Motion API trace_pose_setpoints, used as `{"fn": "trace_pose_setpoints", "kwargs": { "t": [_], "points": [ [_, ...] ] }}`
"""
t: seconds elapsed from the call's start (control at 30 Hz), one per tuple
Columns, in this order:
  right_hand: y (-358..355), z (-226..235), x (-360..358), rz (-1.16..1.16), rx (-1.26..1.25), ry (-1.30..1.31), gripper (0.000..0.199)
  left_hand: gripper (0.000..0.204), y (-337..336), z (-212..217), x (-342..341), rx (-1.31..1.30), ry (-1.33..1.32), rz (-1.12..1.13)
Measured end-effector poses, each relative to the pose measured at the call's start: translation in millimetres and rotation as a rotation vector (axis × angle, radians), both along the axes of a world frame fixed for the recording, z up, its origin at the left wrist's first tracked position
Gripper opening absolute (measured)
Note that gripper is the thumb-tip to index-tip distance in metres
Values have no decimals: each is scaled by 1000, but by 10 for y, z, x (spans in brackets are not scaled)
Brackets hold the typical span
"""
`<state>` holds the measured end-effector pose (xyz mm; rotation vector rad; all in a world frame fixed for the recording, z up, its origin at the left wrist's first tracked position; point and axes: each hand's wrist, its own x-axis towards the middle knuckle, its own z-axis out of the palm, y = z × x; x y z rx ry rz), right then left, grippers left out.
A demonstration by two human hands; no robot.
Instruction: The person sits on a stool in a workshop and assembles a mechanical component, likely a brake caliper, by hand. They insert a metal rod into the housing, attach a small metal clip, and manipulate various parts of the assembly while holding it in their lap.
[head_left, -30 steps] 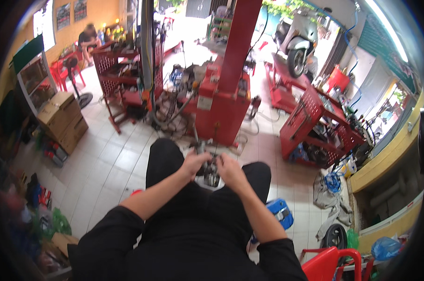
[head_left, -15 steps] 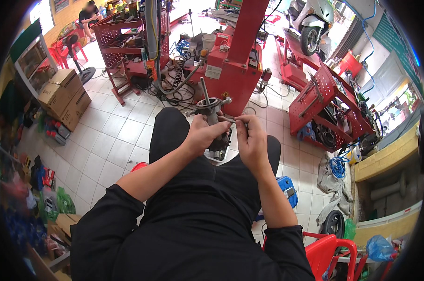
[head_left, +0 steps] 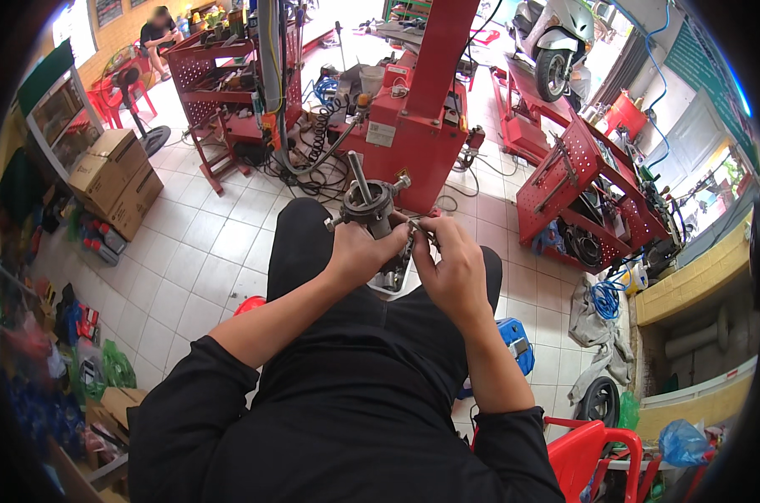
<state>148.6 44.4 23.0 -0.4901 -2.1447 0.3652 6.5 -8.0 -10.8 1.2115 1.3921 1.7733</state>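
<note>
Between my knees stands a dark grey metal assembly with a round ring collar (head_left: 368, 199), bolts sticking out of its sides and a bare metal rod (head_left: 360, 177) slanting up through the ring. My left hand (head_left: 361, 251) is wrapped round the body just below the collar, its thumb pointing right. Close beside it, my right hand (head_left: 454, 256) pinches a small thin metal piece (head_left: 417, 227) against the assembly's right side; its exact kind is too small to make out. Below my hands, part of a white tray (head_left: 403, 282) with metal parts shows; my hands hide much of it.
A red machine (head_left: 409, 151) with hoses and cables on the tiled floor stands ahead. Red perforated tool carts (head_left: 556, 189) flank it. Cardboard boxes (head_left: 116, 180) are at left, a blue case (head_left: 514, 344) by my right leg, a red chair (head_left: 577, 453) behind right. Another person sits far left.
The assembly's top has tilted toward me and left, so the ring's opening shows more. My right hand has shifted slightly right and down, its fingers curling more around the small piece.
</note>
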Motion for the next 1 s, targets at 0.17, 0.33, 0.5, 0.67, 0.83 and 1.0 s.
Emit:
{"fn": "trace_pose_setpoints", "kwargs": {
  "t": [0.17,0.33,0.5,0.67,0.83,1.0],
  "points": [
    [-11,72,35,-23,131,2,12,17,-27,3,14,71,57,-10],
    [-44,115,60,-49,183,-6,13,18,-79,83,43,85,92,-13],
    [-58,137,59,-57,215,-22,13,18,-66,34,38,97,78,-1],
    [-80,145,69,-93,268,-40,13,18,-61,49,65,75,108,-1],
    [-92,175,74,-101,301,-45,13,14,-101,35,71,18,181,-1],
    [-90,174,90,-101,304,-57,13,14,-103,62,89,73,116,-22]
  ]
}}
